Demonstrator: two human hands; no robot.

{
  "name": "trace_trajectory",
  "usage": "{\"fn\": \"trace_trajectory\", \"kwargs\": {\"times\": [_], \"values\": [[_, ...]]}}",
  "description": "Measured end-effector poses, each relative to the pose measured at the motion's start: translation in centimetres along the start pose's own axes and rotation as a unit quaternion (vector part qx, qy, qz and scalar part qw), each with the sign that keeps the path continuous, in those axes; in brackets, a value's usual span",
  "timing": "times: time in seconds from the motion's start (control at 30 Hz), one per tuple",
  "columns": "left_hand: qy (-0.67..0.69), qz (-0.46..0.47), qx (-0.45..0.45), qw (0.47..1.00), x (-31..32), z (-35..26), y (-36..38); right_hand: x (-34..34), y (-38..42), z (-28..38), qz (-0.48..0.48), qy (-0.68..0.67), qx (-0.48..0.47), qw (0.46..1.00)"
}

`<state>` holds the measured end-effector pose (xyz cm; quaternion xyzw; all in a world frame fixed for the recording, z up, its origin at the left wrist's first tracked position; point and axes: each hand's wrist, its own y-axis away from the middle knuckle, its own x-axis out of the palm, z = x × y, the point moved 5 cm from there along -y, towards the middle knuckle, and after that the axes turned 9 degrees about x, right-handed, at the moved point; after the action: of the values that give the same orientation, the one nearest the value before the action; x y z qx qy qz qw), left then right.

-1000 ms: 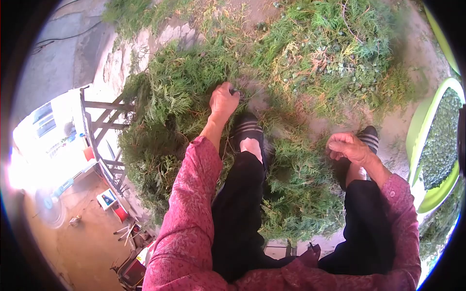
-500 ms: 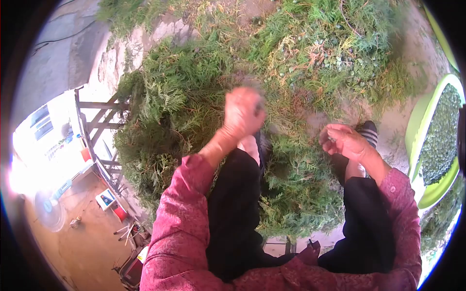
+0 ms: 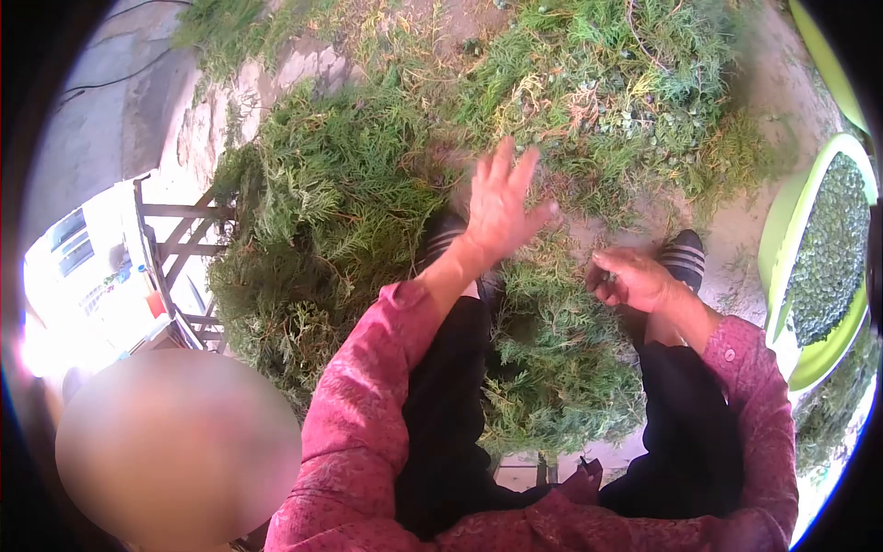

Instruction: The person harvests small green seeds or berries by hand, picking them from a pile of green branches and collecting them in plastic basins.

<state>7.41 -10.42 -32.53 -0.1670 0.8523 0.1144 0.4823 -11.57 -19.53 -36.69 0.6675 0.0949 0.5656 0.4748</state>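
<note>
Left hand (image 3: 501, 198) spread, fingers pointing upward

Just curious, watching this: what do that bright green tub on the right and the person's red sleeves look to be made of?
The green tub looks like moulded plastic: smooth, uniformly lime-coloured, with a thin rounded rim. It holds small greenish bits. The sleeves look like soft woven or knitted cloth, matte, with a faint pattern and folds at the elbows; a button shows near the right cuff.

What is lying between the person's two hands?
In the head view, green cut branches lie between the open left hand and the curled right hand.
</note>
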Motion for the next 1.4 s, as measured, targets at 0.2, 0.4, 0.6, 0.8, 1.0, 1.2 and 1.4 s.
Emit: {"fn": "trace_trajectory", "kwargs": {"times": [0.2,0.4,0.6,0.8,1.0,1.2,1.4], "values": [[-0.068,0.216,-0.127,0.966,3.7,-2.5,-1.4,0.7,0.5,0.4,-0.045,0.054,0.000,0.998],[-0.057,0.293,-0.026,0.954,7.0,-7.6,2.4,0.0,0.7,0.2,-0.024,0.067,-0.016,0.997],[-0.031,0.416,-0.006,0.909,5.4,-8.3,5.7,-0.8,1.3,0.1,-0.081,0.110,-0.027,0.990],[0.003,0.420,0.029,0.907,4.9,-7.0,9.4,-0.6,1.3,4.8,-0.263,0.427,-0.271,0.822],[0.047,0.479,0.159,0.862,6.3,-8.0,12.6,-3.9,0.7,6.2,-0.378,0.552,-0.267,0.694],[0.060,0.370,0.191,0.907,6.0,-8.3,11.0,-1.4,2.8,6.7,-0.386,0.503,-0.295,0.715],[0.048,0.410,0.161,0.896,6.5,-7.4,10.4,0.9,-1.7,7.2,-0.357,0.612,-0.356,0.609]]}}
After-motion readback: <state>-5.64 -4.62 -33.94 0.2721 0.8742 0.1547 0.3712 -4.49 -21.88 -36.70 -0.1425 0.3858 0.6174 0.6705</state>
